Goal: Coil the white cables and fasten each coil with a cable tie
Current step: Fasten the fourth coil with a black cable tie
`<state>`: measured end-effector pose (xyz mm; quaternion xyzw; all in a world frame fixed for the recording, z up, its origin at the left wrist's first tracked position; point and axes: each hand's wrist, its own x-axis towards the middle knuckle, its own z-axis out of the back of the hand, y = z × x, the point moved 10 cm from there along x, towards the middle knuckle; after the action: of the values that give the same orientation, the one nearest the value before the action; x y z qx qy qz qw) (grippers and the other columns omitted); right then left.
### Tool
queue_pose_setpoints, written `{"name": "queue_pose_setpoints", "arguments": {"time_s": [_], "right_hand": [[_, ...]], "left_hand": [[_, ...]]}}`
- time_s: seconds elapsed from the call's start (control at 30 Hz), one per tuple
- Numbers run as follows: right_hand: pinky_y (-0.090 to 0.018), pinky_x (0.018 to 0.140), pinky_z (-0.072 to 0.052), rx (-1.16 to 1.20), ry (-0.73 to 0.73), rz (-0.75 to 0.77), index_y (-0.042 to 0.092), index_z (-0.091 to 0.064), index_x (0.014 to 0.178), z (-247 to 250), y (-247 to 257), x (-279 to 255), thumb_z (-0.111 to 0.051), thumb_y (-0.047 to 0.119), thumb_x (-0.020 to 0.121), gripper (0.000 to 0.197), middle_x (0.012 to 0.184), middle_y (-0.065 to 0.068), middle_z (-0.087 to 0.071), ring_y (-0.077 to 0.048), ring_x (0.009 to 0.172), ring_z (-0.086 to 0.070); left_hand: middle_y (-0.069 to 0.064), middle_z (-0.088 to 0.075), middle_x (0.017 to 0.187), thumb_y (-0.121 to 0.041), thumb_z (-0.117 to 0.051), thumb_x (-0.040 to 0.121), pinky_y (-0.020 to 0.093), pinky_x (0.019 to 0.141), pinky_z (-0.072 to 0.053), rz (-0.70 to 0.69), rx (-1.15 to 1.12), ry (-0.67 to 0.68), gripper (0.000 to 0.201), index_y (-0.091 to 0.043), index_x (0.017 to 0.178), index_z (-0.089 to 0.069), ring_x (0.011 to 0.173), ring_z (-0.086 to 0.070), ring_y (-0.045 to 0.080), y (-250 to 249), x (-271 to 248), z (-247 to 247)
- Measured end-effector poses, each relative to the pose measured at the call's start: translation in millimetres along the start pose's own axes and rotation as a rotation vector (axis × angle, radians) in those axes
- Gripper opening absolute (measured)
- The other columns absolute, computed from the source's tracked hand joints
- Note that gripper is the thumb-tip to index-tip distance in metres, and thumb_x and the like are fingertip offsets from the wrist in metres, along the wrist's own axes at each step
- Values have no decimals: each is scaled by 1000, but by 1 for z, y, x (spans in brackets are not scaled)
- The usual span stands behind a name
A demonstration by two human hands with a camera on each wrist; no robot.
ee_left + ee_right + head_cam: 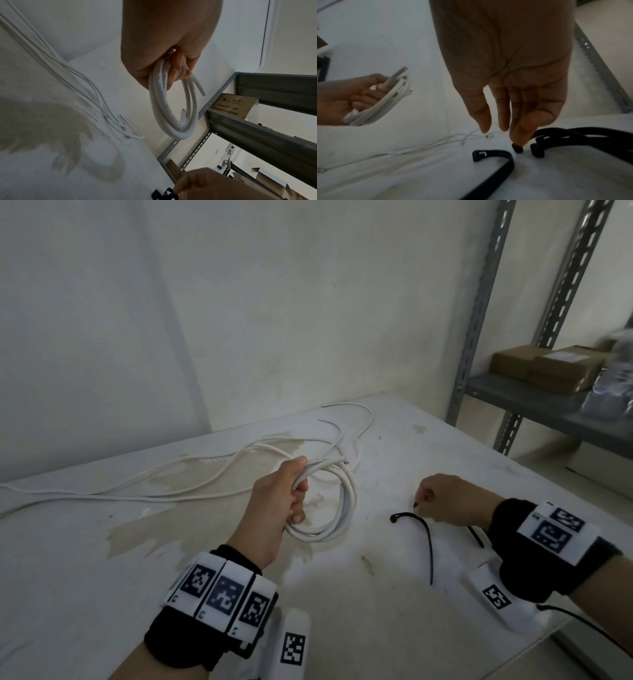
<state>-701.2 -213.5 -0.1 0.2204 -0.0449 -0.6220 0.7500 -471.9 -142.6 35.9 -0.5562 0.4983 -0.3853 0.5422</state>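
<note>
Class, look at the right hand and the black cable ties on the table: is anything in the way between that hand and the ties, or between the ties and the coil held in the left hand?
Nothing visible blocks either path. The right hand already pinches the head of one cable tie; bare table separates the ties from the white coil gripped by the left hand.

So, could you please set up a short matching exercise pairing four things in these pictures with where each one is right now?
Things:
1. coiled white cable
2. loose white cables
3. black cable tie head
4. brown boxes

Places:
A. on the metal shelf
B. pinched at the right hand's fingertips
C. held in the left hand
D. spread over the far part of the table

Pairs: 1-C, 2-D, 3-B, 4-A
</note>
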Motion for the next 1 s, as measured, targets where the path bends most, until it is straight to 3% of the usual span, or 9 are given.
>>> {"name": "queue_pose_setpoints", "arguments": {"time_s": [0.1, 0.2, 0.27, 0.33, 0.43, 0.53, 0.6, 0.7, 1.0], "right_hand": [[-20, 52, -34, -98, 121, -63, -6, -61, 91, -20, -4, 8, -58, 7, 83, 16, 86, -9, -54, -17, 61, -48], [-20, 50, -37, -217, 155, -72, 4, -55, 69, -26, 3, 12, -59, 2, 77, 10, 69, -7, -56, -16, 54, -47], [-21, 53, -39, -197, 155, -52, -3, -63, 80, -27, 8, 14, -57, 0, 79, 7, 75, -11, -64, -16, 54, -47], [-16, 50, -39, -72, 84, -12, -4, -64, 85, -18, 17, 16, -54, 0, 82, 11, 82, -14, -68, -16, 54, -51], [-10, 41, -41, 228, -101, 83, 8, -57, 80, 10, 40, 12, -54, 2, 86, 8, 75, -3, -56, -11, 51, -57], [-18, 53, -51, 477, -201, 233, 17, -57, 77, 28, 80, 3, -56, 4, 87, 16, 75, -3, -59, -17, 58, -62], [-22, 60, -50, 570, -195, 325, 22, -57, 77, 29, 112, -6, -57, 7, 87, 18, 71, 1, -59, -14, 57, -63], [-16, 54, -45, 624, -129, 421, 24, -61, 79, 15, 157, -16, -61, 10, 86, 16, 61, 4, -60, -6, 50, -59], [-16, 36, -37, 820, -23, 342, 9, -45, 82, -33, 223, -9, -69, 2, 76, 26, 57, -13, -61, -16, 37, -55]], "left_hand": [[-10, -34, 39, -28, -51, 91, 20, 41, -27, 8, 8, -32, 33, -14, 61, -48, 34, -25, 5, 2, 5, 3], [-8, -31, 39, -29, -51, 91, 21, 43, -27, 12, 7, -53, 35, -12, 60, -48, 33, -26, 5, 2, 8, 7], [-9, -31, 39, -30, -51, 91, 21, 43, -27, 5, 1, -60, 35, -12, 60, -48, 33, -26, 5, 1, 9, 9], [-10, -31, 38, -30, -50, 91, 22, 44, -28, -10, -1, -72, 35, -12, 60, -48, 33, -27, 5, 0, 11, 14], [-9, -31, 39, -29, -50, 91, 24, 47, -27, -29, -9, -105, 36, -12, 60, -48, 34, -27, 6, -1, 12, 26], [-10, -32, 38, -29, -50, 91, 25, 49, -28, -44, -5, -149, 36, -12, 59, -47, 34, -28, 6, -4, 13, 41], [-10, -32, 38, -29, -50, 91, 25, 49, -28, -55, 3, -187, 37, -11, 59, -48, 35, -29, 6, -7, 11, 52], [-10, -34, 38, -29, -49, 91, 24, 47, -29, -79, 9, -251, 35, -10, 62, -52, 38, -30, 7, -13, 8, 72], [-5, -37, 47, -22, -56, 89, 26, 48, -28, -160, -43, -448, 29, -19, 60, -55, 40, -32, 7, -28, -8, 136]]}}
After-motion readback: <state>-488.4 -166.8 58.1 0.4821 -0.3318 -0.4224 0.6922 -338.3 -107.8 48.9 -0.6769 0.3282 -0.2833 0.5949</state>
